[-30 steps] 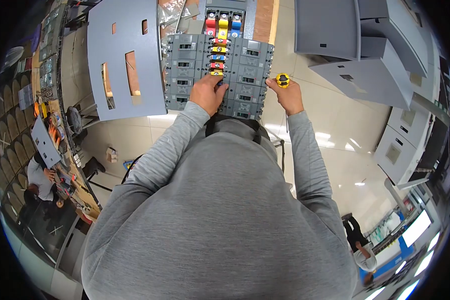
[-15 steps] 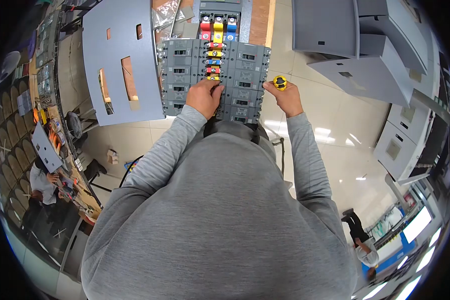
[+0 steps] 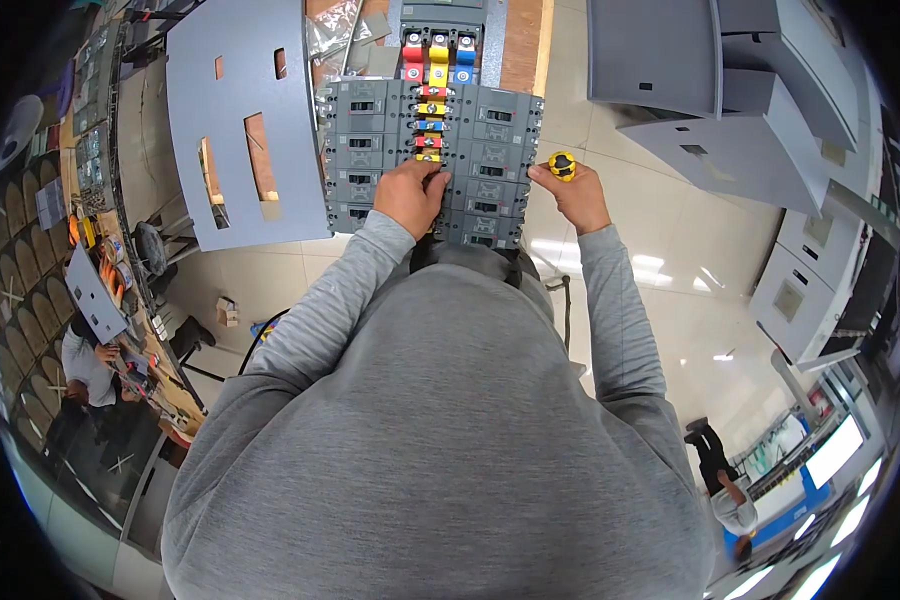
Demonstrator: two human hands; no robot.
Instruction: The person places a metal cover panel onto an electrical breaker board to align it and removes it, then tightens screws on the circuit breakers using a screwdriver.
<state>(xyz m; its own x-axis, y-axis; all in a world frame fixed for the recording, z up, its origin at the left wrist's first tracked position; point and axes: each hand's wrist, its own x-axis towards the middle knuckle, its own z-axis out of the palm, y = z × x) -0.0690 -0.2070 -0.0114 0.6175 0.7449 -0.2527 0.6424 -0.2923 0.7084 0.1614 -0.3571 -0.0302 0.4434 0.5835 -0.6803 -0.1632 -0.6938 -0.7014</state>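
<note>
Two columns of grey circuit breakers [image 3: 490,130] stand side by side on the bench, with a strip of red, yellow and blue busbars [image 3: 430,125] between them. My left hand [image 3: 407,202] rests over the lower end of this strip, fingers closed at a yellow bar; whatever they pinch is hidden. At the right edge of the breakers is my right hand [image 3: 580,197], closed around a yellow and black screwdriver [image 3: 562,166]. Its handle end faces up at me, and the shaft is out of sight. Thumb and fingertips of that hand are close to the terminals along the edge.
A grey panel with cutouts [image 3: 235,80] lies left of the breakers. Beyond them sits a larger breaker [image 3: 442,12] on a wooden board [image 3: 520,50]. Grey cabinet parts [image 3: 660,60] stand on the floor at right. Other people are at far left and lower right.
Both hands hold nearly the same positions. The whole view has shifted very slightly; nothing has been taken up or let go.
</note>
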